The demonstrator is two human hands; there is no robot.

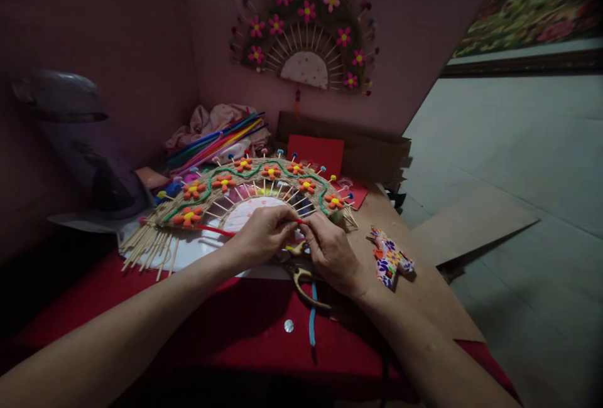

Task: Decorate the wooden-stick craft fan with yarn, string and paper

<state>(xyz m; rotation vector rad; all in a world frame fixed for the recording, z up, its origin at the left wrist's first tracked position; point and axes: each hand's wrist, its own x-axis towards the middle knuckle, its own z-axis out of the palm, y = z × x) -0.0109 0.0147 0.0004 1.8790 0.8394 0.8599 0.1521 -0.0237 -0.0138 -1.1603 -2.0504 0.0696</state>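
Note:
My left hand [266,230] and my right hand [328,246] meet fingertip to fingertip in front of a fan-shaped craft [258,174]. Both are closed in a pinch on a red pipe cleaner [214,230], whose long end runs out to the left of my left hand. A small red bit shows between the fingertips. Orange flowers, a wavy green strand and pompom-tipped sticks decorate the fan. Golden-handled scissors [298,274] lie beneath my right hand, beside a light blue strip [312,319].
Wooden sticks [149,249] lie at the left. Behind are colored pipe cleaners [221,144], a red card [316,155] and a wall fan [306,25]. Cardboard [424,276] bears a patterned fabric figure [391,258]. A small round silver piece [289,326] sits on the red cloth [226,332].

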